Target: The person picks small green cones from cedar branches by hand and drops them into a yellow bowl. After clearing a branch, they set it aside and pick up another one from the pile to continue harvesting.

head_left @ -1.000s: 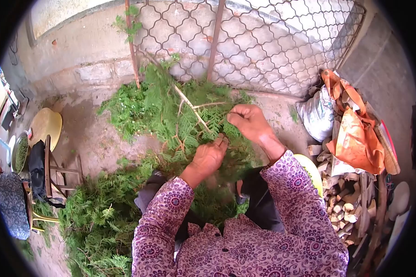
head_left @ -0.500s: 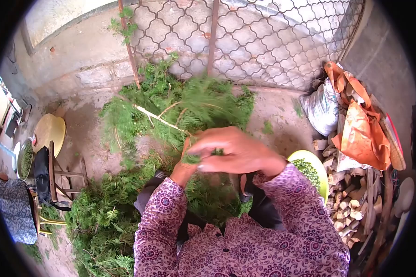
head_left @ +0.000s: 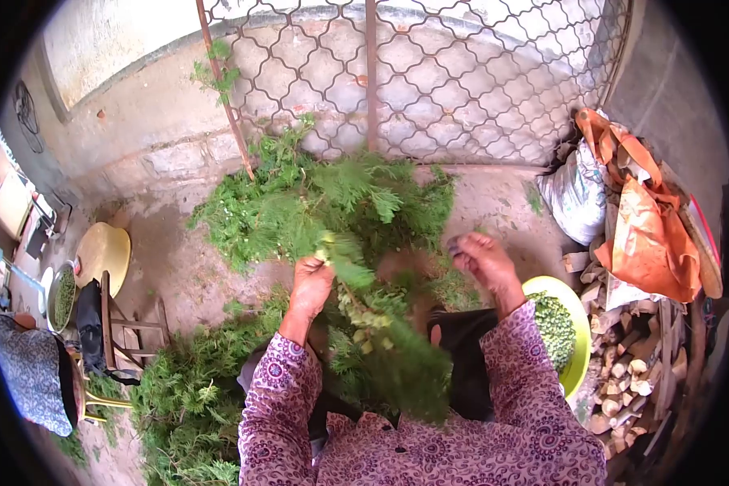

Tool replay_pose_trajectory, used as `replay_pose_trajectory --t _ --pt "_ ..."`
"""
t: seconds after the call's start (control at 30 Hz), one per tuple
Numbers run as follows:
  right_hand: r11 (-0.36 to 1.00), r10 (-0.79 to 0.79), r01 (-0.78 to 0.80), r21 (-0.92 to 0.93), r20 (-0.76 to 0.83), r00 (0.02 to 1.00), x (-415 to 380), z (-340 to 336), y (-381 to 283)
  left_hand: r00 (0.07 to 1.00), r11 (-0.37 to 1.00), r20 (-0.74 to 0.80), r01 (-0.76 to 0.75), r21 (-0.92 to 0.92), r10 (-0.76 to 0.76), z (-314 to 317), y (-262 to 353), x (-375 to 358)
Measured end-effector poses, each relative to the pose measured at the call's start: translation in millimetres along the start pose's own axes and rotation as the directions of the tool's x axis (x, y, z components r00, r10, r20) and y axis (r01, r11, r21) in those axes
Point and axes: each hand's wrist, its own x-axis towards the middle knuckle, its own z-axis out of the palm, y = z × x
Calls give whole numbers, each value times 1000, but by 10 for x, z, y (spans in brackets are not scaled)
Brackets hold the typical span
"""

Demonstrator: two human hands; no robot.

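Observation:
My left hand is closed around a leafy evergreen branch, which hangs down in front of my lap and is partly blurred. Apart from it, to the right, my right hand has its fingers curled together. Something dark shows at those fingertips, too small to make out. Just below the right hand stands a yellow-green basin with many small green pieces in it. Beyond both hands lies a heap of cut evergreen branches, and another green pile spreads at my lower left.
A metal lattice stands against the wall ahead. Stacked firewood, a white sack and orange sheeting are on the right. At left are a wooden stool, a yellow round lid-like object and another person's patterned clothing.
My hands, together half a second ago, have come apart, the right one moving right. The branch, whose bare stem pointed up and left, now hangs down from my left hand.

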Motion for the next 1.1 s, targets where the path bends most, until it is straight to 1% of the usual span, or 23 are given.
replay_pose_trajectory --t 0.03,0.13,0.2,0.23,0.3,0.33,0.43,0.5,0.53,0.57,0.6,0.67,0.7,0.73,0.8,0.83,0.87,0.9,0.93,0.97,1.0,1.07,1.1 --pt "1000 -5 5 11 4 1000 22 68 17 999 991 26 24 -135 -21 65 105 12" --pt "999 48 -47 -19 69 996 86 371 42 995 990 -21 98 -99 -101 206 288 -2" --pt "953 1 87 -290 289 957 167 544 -7 989 989 -21 149 -5 -149 198 219 38" --pt "958 -4 85 -273 283 959 208 631 23 986 986 6 164 -39 -164 213 182 47" --pt "934 -127 240 -264 383 915 304 798 89 976 975 6 216 -48 -216 288 153 71" --pt "887 -159 304 -347 390 907 367 860 143 973 973 8 229 -34 -229 324 155 90" --pt "908 -208 316 -277 356 911 421 1004 184 926 889 -46 373 265 -375 448 223 91" --pt "983 -155 180 -25 400 903 454 1047 191 942 903 -19 328 278 -336 434 142 126" --pt "984 -159 180 -16 396 904 449 1037 157 957 919 5 278 279 -291 448 135 137" --pt "992 -119 124 15 418 901 439 1024 103 939 922 -15 341 186 -344 465 143 124" --pt "997 -79 67 43 441 894 429 1008 60 938 920 -13 342 190 -346 537 172 134" --pt "996 -69 36 83 434 898 412 965 25 952 952 65 301 -46 -298 644 187 146" --pt "993 -58 7 119 430 901 405 937 9 942 942 133 322 -96 -309 623 146 179" --pt "993 -61 11 119 428 902 397 915 9 942 942 137 321 -95 -308 623 114 172" --pt "997 -37 5 80 411 911 400 883 26 941 923 161 328 -201 -299 670 98 172" --pt "997 -45 13 80 412 910 428 869 89 951 936 162 292 -199 -262 723 171 141" --pt "950 -23 -101 295 390 921 467 853 193 952 938 164 287 -196 -257 642 104 138" --pt "845 6 -205 495 374 927 459 869 171 949 929 110 312 -197 -296 590 79 152" --pt "844 4 -204 495 375 927 433 845 125 941 920 55 337 -200 -333 554 59 159" --pt "826 14 -215 521 362 932 390 806 58 946 905 145 319 -281 -288 556 21 183" --pt "807 26 -225 546 348 937 347 798 -29 947 905 143 318 -281 -288 581 65 188" --pt "810 15 -211 547 340 940 330 801 -54 961 943 82 274 -187 -263 596 107 193" --pt "855 -2 -181 486 352 936 320 800 -53 962 943 81 273 -188 -262 595 117 196"
